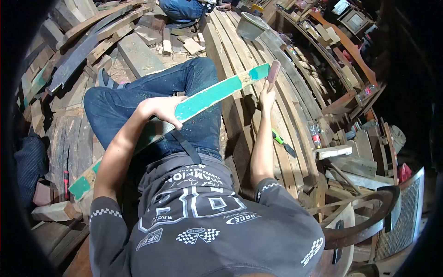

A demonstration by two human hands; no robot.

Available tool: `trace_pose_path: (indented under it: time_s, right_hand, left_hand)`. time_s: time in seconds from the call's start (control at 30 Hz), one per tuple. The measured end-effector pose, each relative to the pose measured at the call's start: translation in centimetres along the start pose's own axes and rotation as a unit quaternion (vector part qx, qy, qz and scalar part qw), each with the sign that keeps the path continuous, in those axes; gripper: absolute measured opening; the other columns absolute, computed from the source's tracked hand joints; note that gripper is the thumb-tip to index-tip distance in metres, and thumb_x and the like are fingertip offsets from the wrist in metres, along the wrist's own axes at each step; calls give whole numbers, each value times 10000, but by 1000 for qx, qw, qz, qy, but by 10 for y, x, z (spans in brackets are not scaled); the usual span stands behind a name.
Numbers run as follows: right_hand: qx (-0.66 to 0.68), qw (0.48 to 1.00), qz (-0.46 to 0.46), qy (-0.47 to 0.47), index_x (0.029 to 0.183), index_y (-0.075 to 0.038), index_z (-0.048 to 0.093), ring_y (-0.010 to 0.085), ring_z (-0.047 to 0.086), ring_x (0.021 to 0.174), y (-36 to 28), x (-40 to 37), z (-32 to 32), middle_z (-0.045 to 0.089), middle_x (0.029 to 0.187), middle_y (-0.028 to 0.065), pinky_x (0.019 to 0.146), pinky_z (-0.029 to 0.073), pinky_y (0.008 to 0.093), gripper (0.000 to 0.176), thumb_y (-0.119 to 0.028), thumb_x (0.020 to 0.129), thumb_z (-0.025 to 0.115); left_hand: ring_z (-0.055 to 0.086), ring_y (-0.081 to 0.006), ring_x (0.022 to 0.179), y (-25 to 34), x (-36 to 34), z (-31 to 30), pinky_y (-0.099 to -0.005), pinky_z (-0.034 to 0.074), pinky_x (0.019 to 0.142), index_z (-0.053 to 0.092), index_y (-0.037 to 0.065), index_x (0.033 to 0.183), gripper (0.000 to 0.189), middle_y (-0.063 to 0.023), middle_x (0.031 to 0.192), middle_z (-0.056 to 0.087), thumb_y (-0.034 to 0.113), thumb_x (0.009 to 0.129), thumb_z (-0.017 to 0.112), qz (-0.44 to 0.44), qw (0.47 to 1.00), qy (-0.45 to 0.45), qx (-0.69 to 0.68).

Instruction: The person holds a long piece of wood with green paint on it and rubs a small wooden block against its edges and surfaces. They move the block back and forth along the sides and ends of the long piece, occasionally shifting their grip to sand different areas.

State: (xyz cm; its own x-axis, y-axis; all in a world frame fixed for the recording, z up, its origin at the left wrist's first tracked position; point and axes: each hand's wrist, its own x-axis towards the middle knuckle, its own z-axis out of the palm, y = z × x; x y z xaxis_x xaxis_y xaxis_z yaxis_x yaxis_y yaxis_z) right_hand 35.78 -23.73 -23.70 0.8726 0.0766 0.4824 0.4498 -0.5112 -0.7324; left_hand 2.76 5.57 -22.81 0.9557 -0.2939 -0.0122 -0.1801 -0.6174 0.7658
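Observation:
A long wooden plank point(210, 97) with patches of green paint lies slantwise across my lap, its far end up over the bench at the right. My left hand point(162, 110) is closed around the plank's near-middle, thumb over the painted face. At the far end, my right hand point(266, 98) grips a small reddish-brown block point(274, 72), which stands up from the fingers right beside the plank's tip. Bare wood with dark marks shows between two green patches near that end. My left forearm covers part of the plank's lower stretch.
A bench of long boards point(281, 111) runs along my right, bearing a green-and-black hand tool point(283, 142) and a grey tub point(251, 27). Stacked timber point(83, 46) lies at the far left. A red-handled tool point(66, 184) lies at the left. A curved wooden piece point(369, 231) stands at lower right.

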Motion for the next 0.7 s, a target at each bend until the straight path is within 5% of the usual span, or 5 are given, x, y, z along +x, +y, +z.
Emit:
trace_pose_path:
  time_s: [0.1,0.3,0.37,0.5,0.7]
  right_hand:
    - [8,999,47,-2,1109,78,677,455,716,964,8,0,-2,716,924,301,818,531,505,594,-496,1040,541]
    - [29,997,-78,-8,1286,74,589,495,676,1071,-28,-141,0,694,1039,359,884,535,528,600,-474,1048,526]
    - [31,997,28,-62,1314,73,571,499,673,1072,-33,-149,-1,693,1051,359,890,532,534,587,-451,1051,529]
    - [22,999,-30,9,1263,86,590,495,689,1031,-40,-109,10,702,1004,347,861,536,540,591,-462,1046,542]
    - [18,999,21,27,1143,98,659,466,714,925,-19,3,3,715,902,313,796,530,511,660,-538,1037,519]
  left_hand:
    - [630,-248,1109,-4,1,1,-346,499,986,476,-41,1391,937,-172,1162,665,257,620,916,32,999,-3,-25]
    - [571,-243,1209,-6,2,0,-362,450,1057,431,-26,1449,1037,-163,1302,611,233,589,949,15,998,-26,-57]
    - [523,-232,1279,-5,1,-2,-354,400,1121,367,-28,1522,1152,-159,1386,569,224,567,961,-6,998,-36,-58]
    - [602,-235,1130,8,-4,-8,-355,483,1003,486,-16,1391,933,-150,1213,638,246,615,933,18,999,-5,-40]
    - [576,-231,1159,3,-2,-7,-352,462,1029,455,-22,1402,944,-144,1233,621,254,633,929,-3,1000,-18,-19]
